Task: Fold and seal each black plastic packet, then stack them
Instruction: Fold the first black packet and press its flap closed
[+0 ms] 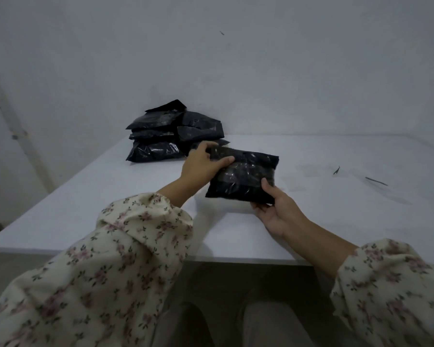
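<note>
A folded black plastic packet (244, 175) is held just above the white table (110, 196), near its middle. My left hand (201, 164) grips the packet's far left corner, thumb on top. My right hand (276, 209) grips its near right corner, thumb on top and fingers under it. A pile of several black packets (171, 135) sits stacked at the table's far left, against the wall, just behind my left hand.
Two small dark scraps (336, 170) (376, 181) lie on the table to the right. A white wall (236, 58) rises behind the table. The table's near edge (236, 260) runs above my knees.
</note>
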### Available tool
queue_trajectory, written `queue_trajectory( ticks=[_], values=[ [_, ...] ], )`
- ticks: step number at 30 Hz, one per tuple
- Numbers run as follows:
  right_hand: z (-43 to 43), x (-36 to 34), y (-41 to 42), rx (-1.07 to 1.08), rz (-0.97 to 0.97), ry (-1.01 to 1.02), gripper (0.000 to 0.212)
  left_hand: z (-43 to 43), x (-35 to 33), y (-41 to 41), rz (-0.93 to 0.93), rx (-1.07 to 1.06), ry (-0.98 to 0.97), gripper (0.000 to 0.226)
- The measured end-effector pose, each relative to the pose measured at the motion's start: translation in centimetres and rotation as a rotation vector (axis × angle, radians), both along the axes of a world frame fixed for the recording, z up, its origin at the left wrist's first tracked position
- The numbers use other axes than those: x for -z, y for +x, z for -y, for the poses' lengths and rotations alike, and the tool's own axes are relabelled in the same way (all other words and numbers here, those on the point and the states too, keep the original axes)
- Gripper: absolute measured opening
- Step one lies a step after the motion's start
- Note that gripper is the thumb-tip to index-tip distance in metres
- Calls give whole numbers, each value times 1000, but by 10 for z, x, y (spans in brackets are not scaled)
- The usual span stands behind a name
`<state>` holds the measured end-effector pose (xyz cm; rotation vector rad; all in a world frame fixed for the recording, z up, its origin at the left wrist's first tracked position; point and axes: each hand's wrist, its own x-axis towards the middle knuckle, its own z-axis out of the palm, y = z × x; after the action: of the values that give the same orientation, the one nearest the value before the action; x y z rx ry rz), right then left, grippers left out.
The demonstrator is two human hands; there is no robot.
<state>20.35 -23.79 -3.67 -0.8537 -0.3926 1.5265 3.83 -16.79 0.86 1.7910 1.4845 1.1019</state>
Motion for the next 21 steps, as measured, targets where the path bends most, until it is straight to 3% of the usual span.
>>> queue_trajectory(
  ticks=[2,4,6,8,10,14,17,21],
  values=[
    [-2,-3,4,-42,136,-10,13,3,1,-3,214,79,-149,60],
    [-6,-9,6,-53,374,-8,19,5,2,-5,274,122,-187,63],
    [-11,-17,10,31,560,57,36,7,2,-6,284,156,-165,63],
    [-18,-23,17,152,857,144,69,5,1,-4,288,177,-167,66],
    [-23,-33,21,133,1165,240,76,5,-1,-1,257,199,-156,67],
    [-24,-57,22,-161,1171,331,28,7,-5,4,259,222,-136,65],
    [-27,-60,28,-174,1176,325,20,8,0,-1,389,220,-196,48],
    [-30,-60,27,-249,1178,255,16,14,8,-7,444,296,-238,7]
  ],
)
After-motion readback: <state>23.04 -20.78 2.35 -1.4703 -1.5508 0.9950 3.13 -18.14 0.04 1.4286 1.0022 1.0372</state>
